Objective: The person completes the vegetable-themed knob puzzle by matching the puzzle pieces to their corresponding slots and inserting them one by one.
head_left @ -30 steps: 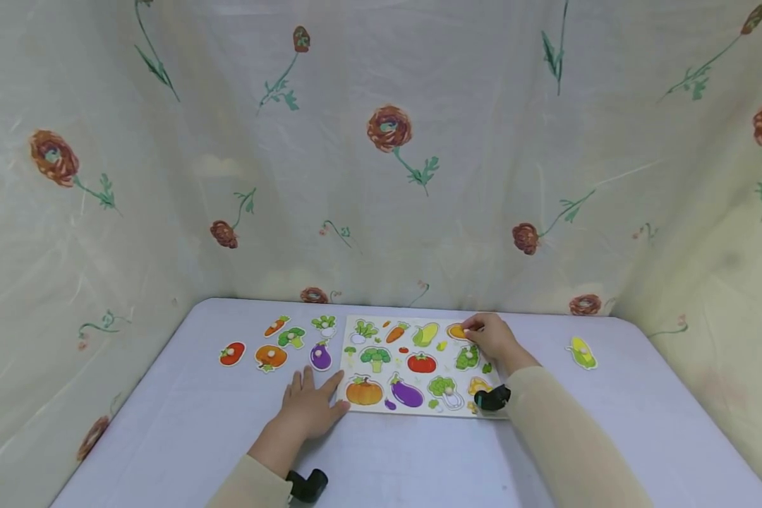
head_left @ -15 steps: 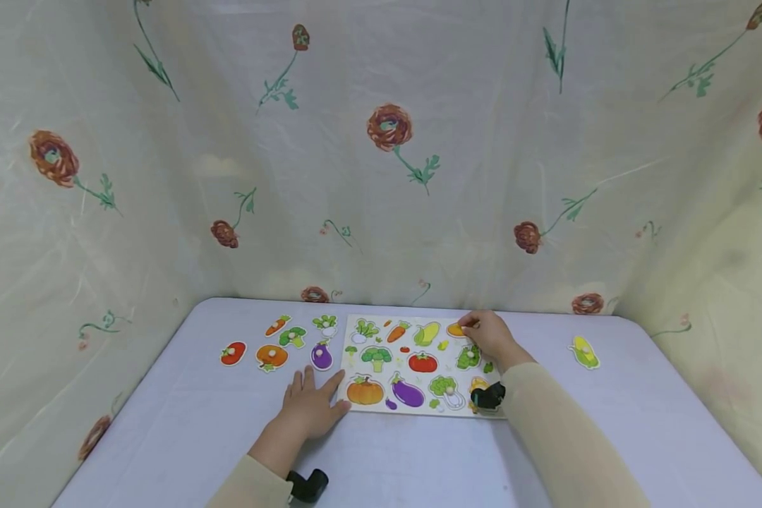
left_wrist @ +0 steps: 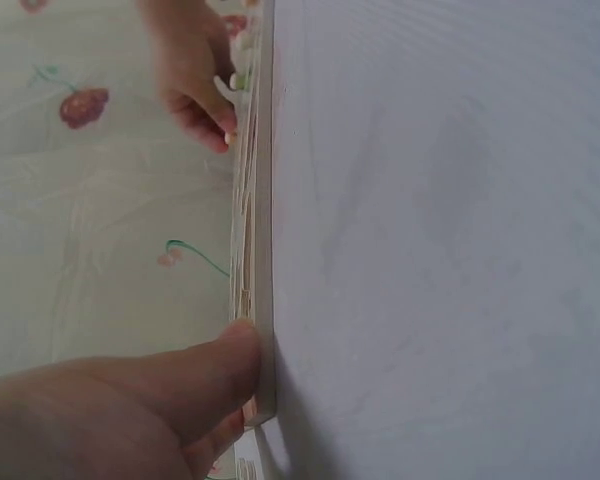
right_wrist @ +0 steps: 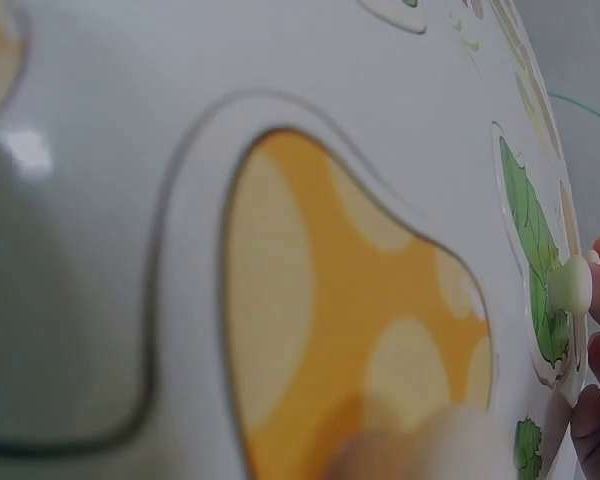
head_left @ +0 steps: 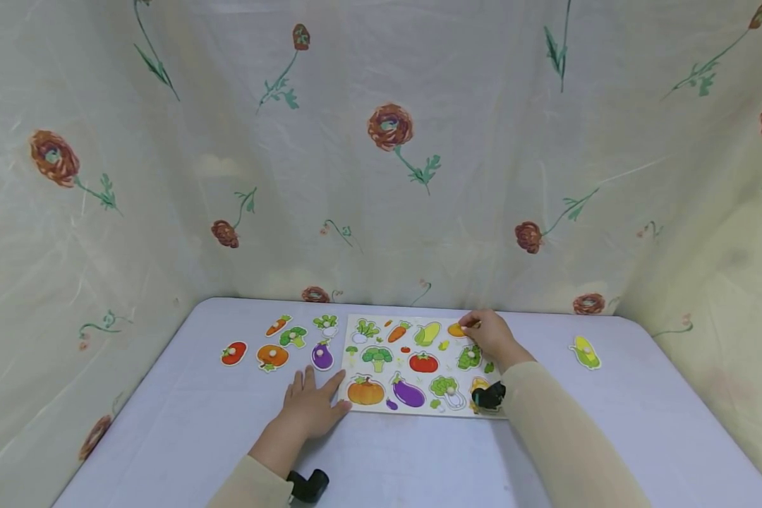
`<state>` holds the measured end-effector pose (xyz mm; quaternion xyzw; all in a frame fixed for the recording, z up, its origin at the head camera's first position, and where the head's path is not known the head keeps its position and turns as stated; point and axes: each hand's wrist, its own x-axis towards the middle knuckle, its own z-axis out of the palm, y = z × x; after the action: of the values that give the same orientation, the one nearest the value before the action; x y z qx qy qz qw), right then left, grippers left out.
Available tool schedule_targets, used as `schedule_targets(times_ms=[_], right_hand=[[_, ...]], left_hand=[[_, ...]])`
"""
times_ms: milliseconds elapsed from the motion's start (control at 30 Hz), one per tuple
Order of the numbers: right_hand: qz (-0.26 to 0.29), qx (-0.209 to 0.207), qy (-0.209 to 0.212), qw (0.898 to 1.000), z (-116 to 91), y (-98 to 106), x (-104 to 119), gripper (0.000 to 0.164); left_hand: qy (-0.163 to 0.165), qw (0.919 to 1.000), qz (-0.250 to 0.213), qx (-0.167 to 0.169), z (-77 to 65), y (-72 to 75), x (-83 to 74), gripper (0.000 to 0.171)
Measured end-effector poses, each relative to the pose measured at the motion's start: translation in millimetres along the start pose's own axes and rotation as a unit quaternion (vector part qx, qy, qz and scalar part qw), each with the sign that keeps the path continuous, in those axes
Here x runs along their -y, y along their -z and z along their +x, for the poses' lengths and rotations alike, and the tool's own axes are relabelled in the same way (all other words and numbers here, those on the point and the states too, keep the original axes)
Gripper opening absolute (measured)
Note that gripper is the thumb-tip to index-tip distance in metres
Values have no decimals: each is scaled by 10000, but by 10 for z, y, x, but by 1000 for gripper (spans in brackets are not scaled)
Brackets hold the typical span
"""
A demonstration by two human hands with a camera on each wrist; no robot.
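A white puzzle board [head_left: 394,409] with printed vegetables lies on the table. At its far right corner my right hand [head_left: 497,337] pinches the small knob of an orange puzzle piece [head_left: 455,329], partly covered by the fingers. The piece sits at an orange-coloured slot; whether it lies fully flat is hidden. My left hand [head_left: 307,408] rests with spread fingers at the board's left edge, and its thumb [left_wrist: 235,360] touches that edge in the left wrist view. Knobbed cabbage [head_left: 469,357], bok choy [head_left: 447,391] and mushroom [right_wrist: 360,300] pieces sit in the board.
Left of the board lie several loose knobbed pieces: tomato [head_left: 233,353], carrot [head_left: 278,325], broccoli [head_left: 293,337], pumpkin [head_left: 271,356], eggplant [head_left: 322,355] and radish [head_left: 326,324]. A corn piece [head_left: 585,352] lies far right. A flowered curtain [head_left: 381,212] surrounds the table.
My right hand has shifted very slightly left and away from me, still pinching the orange piece's knob. The left hand and the loose pieces stay put.
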<state>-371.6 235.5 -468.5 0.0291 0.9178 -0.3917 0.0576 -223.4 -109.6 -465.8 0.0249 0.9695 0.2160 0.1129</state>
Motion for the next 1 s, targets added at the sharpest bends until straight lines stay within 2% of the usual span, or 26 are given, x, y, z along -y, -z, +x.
schedule_targets(times_ms=[267, 333, 500, 700, 1000], right_hand=[[213, 102, -136, 9996, -32, 15, 11, 20], [136, 87, -61, 9999, -38, 31, 12, 21], [-339, -66, 418, 9985, -86, 116, 7, 25], [-492, -180, 1064, 9929, -207, 279, 43, 24], [-623, -197, 918, 9936, -417, 531, 126, 26]], left_hand=[[30, 10000, 29, 27, -13, 1, -5, 62], [16, 10000, 24, 17, -14, 1, -5, 62], [1, 10000, 2, 17, -12, -5, -7, 62], [0, 10000, 9, 28, -7, -8, -8, 62], [18, 10000, -18, 29, -4, 5, -4, 62]])
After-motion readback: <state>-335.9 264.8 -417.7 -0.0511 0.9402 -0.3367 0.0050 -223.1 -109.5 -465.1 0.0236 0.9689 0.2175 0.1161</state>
